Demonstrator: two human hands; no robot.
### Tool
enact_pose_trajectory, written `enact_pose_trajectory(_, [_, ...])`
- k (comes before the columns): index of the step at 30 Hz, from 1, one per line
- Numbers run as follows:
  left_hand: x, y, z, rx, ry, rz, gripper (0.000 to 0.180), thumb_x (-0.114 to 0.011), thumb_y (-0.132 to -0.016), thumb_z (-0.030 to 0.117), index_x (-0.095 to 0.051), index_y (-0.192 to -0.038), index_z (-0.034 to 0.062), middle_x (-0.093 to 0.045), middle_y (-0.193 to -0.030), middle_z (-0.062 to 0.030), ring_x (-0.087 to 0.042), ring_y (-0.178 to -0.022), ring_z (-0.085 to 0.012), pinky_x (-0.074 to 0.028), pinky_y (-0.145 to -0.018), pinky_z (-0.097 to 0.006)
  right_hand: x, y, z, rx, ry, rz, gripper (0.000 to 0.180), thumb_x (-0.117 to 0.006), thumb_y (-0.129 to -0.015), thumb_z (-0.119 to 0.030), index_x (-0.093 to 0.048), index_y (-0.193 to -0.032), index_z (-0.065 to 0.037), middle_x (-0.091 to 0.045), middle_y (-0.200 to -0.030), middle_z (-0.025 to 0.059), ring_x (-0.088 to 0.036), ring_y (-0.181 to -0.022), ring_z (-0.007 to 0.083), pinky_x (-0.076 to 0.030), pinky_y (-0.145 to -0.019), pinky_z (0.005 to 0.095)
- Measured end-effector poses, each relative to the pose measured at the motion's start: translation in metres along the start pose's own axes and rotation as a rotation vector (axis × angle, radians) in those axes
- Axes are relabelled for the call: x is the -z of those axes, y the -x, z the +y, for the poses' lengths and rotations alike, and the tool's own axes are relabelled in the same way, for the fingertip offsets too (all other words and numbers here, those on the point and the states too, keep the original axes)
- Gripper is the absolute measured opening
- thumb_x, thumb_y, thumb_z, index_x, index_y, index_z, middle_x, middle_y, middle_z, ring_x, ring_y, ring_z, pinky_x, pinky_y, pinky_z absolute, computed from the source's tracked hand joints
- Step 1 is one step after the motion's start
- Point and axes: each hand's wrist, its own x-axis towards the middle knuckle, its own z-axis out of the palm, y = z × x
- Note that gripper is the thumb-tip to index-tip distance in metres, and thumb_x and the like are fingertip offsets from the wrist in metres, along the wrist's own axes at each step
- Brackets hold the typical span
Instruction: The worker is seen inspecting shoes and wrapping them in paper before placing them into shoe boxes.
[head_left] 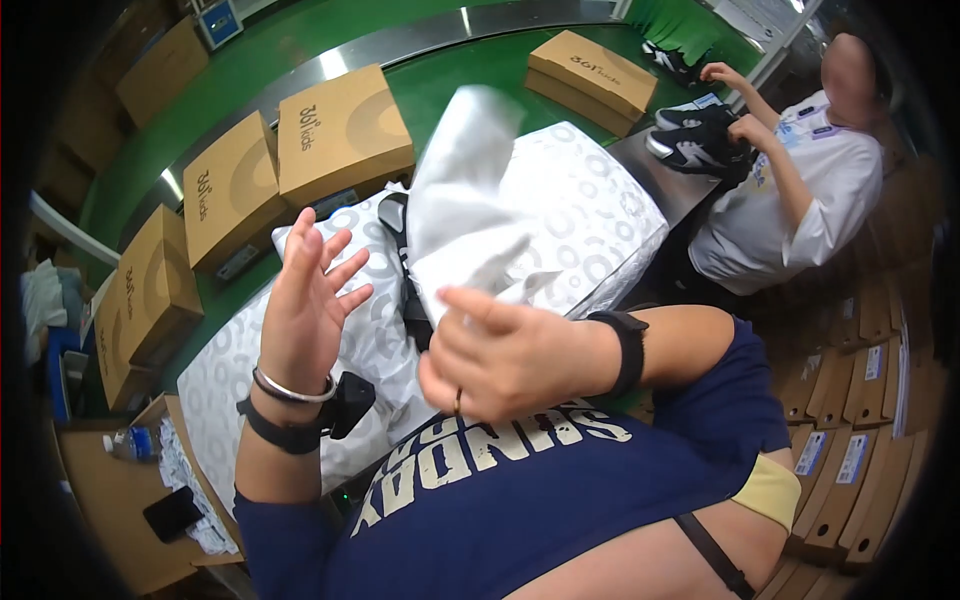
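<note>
My right hand (pixel 490 350) is closed on a sheet of thin white paper (pixel 465 165), pinched near its lower end. The paper stands up crumpled and its top is blurred by motion. To its left my left hand (pixel 310 300) is raised with fingers spread, holding nothing. Behind the paper lies a stack of white wrapping sheets printed with grey rings (pixel 600 210). A second spread of ring-printed white sheets (pixel 225 365) reaches under my left forearm. Between the two, something black shows in part; its kind I cannot make out.
Several brown shoe boxes (pixel 345 130) line the green conveyor (pixel 430 75); another shoe box (pixel 590 80) sits farther right. A co-worker (pixel 800 190) handles black-and-white shoes (pixel 695 140). At lower left, an open carton (pixel 110 500) holds a phone (pixel 172 514), a bottle (pixel 130 443) and small packets. Boxes (pixel 850 455) are stacked right.
</note>
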Motion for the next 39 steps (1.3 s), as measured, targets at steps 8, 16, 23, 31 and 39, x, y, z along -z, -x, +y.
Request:
enact_pose_trajectory(8, [0.025,0.012,-0.006,-0.103,0.372,-0.002,0.071,-0.037,-0.088,0.049,-0.013,-0.134,0.0005,-0.041,-0.125,-0.0180,-0.045,-0.112,-0.0244,-0.036,-0.093,-0.033,0.009,-0.002,0.041,-0.009,-0.289,0.920,0.022,-0.058,-0.067,-0.009,-0.056,-0.089,-0.010,-0.057,-0.084,0.0068,-0.055,-0.075,0.0219,-0.044,-0.069,0.0340])
enact_pose_trajectory(16, [0.045,-0.003,-0.021,-0.196,-0.232,0.353,0.066,-0.050,-0.074,-0.004,-0.019,-0.132,0.0000,-0.057,-0.099,-0.0131,-0.057,-0.085,-0.0153,-0.045,-0.075,-0.024,-0.163,0.059,0.161,-1.115,-1.131,-0.125,0.042,-0.049,-0.074,0.002,-0.046,-0.116,-0.002,-0.052,-0.110,0.0098,-0.048,-0.101,0.0151,-0.042,-0.084,0.0268])
enact_pose_trajectory(23, [0.093,-0.018,-0.051,-0.248,-0.653,0.427,0.063,-0.050,-0.073,-0.004,-0.025,-0.130,-0.0019,-0.054,-0.106,-0.0107,-0.054,-0.089,-0.0136,-0.044,-0.074,-0.025,-0.246,0.039,0.195,-1.372,-1.702,0.232,0.030,-0.053,-0.073,-0.005,-0.052,-0.103,-0.003,-0.056,-0.075,-0.0001,-0.052,-0.069,0.0074,-0.041,-0.067,0.0224])
enact_pose_trajectory(31, [0.196,-0.198,-0.058,0.340,0.191,0.241,0.040,-0.045,-0.086,0.040,-0.058,-0.094,0.0026,-0.062,-0.094,-0.0114,-0.059,-0.084,-0.0238,-0.047,-0.078,-0.037,-0.326,0.034,0.229,-1.115,-0.924,-0.389,0.078,-0.074,-0.058,-0.031,-0.043,-0.121,0.003,-0.051,-0.115,0.0214,-0.050,-0.108,0.0265,-0.039,-0.090,0.0291])
enact_pose_trajectory(39, [0.173,-0.219,-0.057,-0.035,-0.032,0.211,0.060,-0.039,-0.085,0.054,-0.046,-0.118,0.0039,-0.050,-0.106,-0.0097,-0.050,-0.099,-0.0215,-0.042,-0.087,-0.034,-0.279,0.004,0.194,-1.193,-0.024,-0.433,0.090,-0.069,-0.066,-0.040,-0.025,-0.129,0.006,-0.047,-0.114,0.0298,-0.050,-0.105,0.0326,-0.039,-0.089,0.0355])
